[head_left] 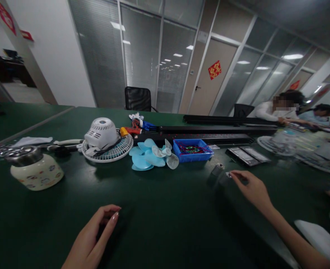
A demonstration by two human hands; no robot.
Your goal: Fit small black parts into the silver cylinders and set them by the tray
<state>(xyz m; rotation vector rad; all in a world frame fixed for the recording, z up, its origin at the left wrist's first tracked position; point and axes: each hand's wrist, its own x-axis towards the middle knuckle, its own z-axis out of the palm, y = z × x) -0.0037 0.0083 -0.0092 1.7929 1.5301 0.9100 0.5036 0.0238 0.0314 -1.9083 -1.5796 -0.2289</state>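
Note:
My right hand (253,188) pinches a small shiny metallic piece (228,174) between thumb and fingertips; its kind is too small to make out. Just left of that piece, a short metal cylinder (218,169) stands on the green table (159,209). My left hand (93,233) hovers at or rests near the table's front, loosely curled, with a small gap between thumb and index finger and nothing visible in it. Ahead of both hands are light-blue fan blades (148,157) and a blue tray (194,156) holding tangled coloured wires.
A white fan motor housing (101,130) sits on a round grille (125,147). To the left stands a cream pot (38,173) with a metal top. Long black bars (218,130) lie behind the tray, near a red drill (135,129). A co-worker (268,110) sits at right.

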